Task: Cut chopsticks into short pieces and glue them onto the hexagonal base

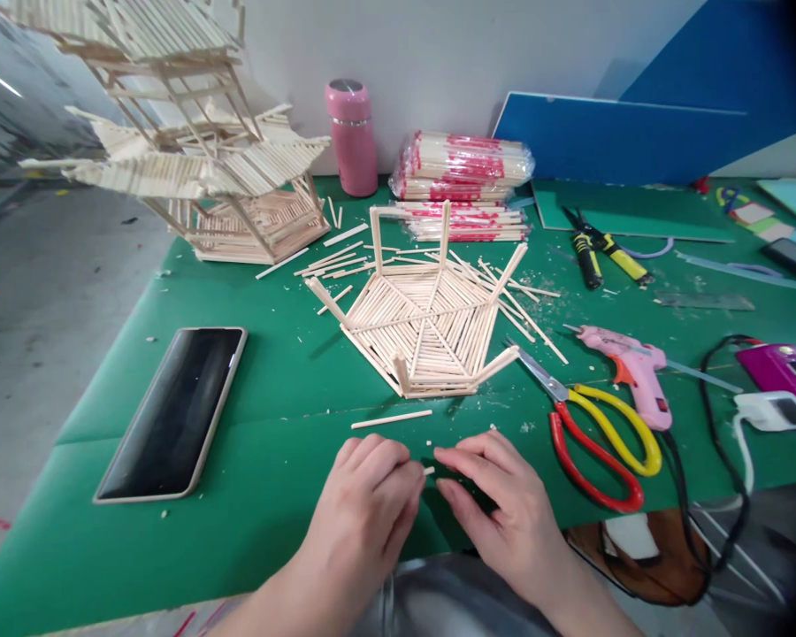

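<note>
Left hand: fingers curled and drawn together, tips meeting the end of a short wooden stick piece, pinched low over the green mat near its front edge. Right hand: fingers bent and close together, thumb and forefinger tips at the other side of the same piece; how firmly it grips cannot be told. Loose stick: lying flat just beyond the hands, apart from both. Hexagonal stick frame: mid-mat, uprights at its corners, further back than the loose stick. Scissors: red and yellow handles, right of the right hand, near but apart. Pink glue gun: beyond the scissors, cable trailing off the right edge. Phone: screen up, well left of the left hand; bare mat lies between them. Stick tower: far left corner. Pink flask and wrapped stick bundles: along the back wall.
</note>
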Demonstrator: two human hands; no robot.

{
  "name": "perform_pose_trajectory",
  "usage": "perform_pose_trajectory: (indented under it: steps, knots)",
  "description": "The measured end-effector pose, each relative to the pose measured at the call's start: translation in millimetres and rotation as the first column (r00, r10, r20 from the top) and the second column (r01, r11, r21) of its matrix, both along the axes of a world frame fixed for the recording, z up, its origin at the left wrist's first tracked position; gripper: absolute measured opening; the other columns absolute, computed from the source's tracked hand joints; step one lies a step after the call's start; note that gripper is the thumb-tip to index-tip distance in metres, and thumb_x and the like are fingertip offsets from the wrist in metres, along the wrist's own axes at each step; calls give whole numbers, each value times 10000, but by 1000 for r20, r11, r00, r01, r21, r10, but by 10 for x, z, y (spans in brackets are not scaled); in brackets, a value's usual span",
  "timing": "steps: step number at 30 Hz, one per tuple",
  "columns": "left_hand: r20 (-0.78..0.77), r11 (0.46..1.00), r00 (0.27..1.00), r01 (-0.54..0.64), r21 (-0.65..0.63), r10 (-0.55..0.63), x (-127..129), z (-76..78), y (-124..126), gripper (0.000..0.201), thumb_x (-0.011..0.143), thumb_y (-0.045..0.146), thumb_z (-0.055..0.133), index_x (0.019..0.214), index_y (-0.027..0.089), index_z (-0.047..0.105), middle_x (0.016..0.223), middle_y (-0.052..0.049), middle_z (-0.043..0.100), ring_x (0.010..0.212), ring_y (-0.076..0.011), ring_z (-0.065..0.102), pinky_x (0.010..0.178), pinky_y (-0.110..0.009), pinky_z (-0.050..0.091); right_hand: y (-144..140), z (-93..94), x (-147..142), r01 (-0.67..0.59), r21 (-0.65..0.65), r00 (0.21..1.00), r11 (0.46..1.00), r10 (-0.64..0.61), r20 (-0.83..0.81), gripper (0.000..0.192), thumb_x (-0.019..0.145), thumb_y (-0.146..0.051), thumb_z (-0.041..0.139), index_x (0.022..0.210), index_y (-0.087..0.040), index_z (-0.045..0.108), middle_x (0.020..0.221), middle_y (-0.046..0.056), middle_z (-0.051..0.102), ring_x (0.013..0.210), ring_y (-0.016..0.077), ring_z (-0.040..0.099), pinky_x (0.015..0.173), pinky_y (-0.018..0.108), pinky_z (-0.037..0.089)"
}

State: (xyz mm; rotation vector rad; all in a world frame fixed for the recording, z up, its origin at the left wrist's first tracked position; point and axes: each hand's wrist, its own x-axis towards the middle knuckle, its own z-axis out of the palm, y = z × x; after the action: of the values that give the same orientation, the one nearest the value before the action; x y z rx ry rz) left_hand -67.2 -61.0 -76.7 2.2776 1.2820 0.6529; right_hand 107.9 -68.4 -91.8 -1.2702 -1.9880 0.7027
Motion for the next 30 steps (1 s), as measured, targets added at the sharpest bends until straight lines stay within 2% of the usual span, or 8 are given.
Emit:
perform_pose_trajectory:
  steps: [3, 7, 12, 15, 17, 20, 25, 30]
  knots:
    - [80, 999, 997, 11, -46, -7, 30, 31, -20, 185, 841, 129, 435, 779, 174, 604, 723, -27, 563, 646, -145, 473, 608, -289, 380, -24, 62, -2, 14, -29, 997, 999, -16, -79, 145, 816, -141, 522, 890, -189, 636, 756, 29, 598, 711, 139, 558, 671, 283, 476]
    - [137, 998, 990, -39, -46, 45, 26, 68, -19, 148, 821, 118, 457, 800, 178, 590, 750, -36, 573, 665, -144, 507, 605, -264, 416, -35, 77, 17, 123, -165, 973, 979, -152, -176, 126, 832, -161, 503, 806, -186, 623, 746, 21, 602, 679, 125, 563, 588, 231, 465]
    - [114, 995, 991, -65, -74, 73, 79, 60, -58, 258, 809, 129, 472, 554, 164, 484, 578, -14, 497, 560, -132, 477, 533, -251, 416, -63, 77, 17, 163, -193, 956, 968, -203, -213, 108, 824, -165, 518, 779, -184, 615, 726, 14, 586, 622, 110, 540, 527, 207, 437]
    - [149, 993, 983, -99, -59, 107, 134, 19, -105, 107, 802, 116, 483, 738, 142, 565, 721, -59, 573, 660, -153, 544, 592, -261, 463, -86, 82, -3, 181, -146, 955, 973, -209, -211, 110, 821, -146, 514, 793, -182, 614, 731, 24, 585, 642, 119, 544, 542, 216, 444]
    - [184, 993, 976, -116, -31, 120, 157, -8, -126, 173, 791, 110, 502, 950, 130, 566, 875, -99, 598, 765, -173, 576, 663, -277, 485, -98, 80, -18, 164, -127, 959, 978, -188, -212, 116, 824, -138, 507, 802, -184, 611, 730, 28, 590, 663, 127, 550, 563, 228, 455]
    - [219, 994, 970, -95, -49, 103, 168, -30, -131, 161, 793, 110, 498, 921, 154, 584, 835, -80, 613, 728, -164, 577, 648, -266, 487, -105, 70, -35, 117, -123, 967, 985, -141, -211, 117, 824, -134, 502, 808, -188, 605, 733, 26, 597, 691, 135, 554, 599, 248, 464]
    - [287, 977, 949, -71, -203, 129, 156, -28, -106, 148, 805, 102, 468, 777, 162, 601, 737, -55, 599, 660, -147, 547, 606, -243, 462, -82, 54, -49, 81, -91, 983, 992, -95, -156, 106, 818, -126, 510, 823, -184, 600, 740, 31, 591, 696, 145, 544, 612, 274, 452]
    - [464, 855, 831, -27, -519, 308, 180, 16, -74, 142, 808, 168, 512, 703, 159, 606, 662, -24, 557, 620, -127, 510, 569, -209, 427, -89, 38, -74, 139, -2, 983, 990, -138, -118, 102, 804, -108, 524, 826, -180, 593, 738, 39, 583, 686, 151, 532, 599, 282, 443]
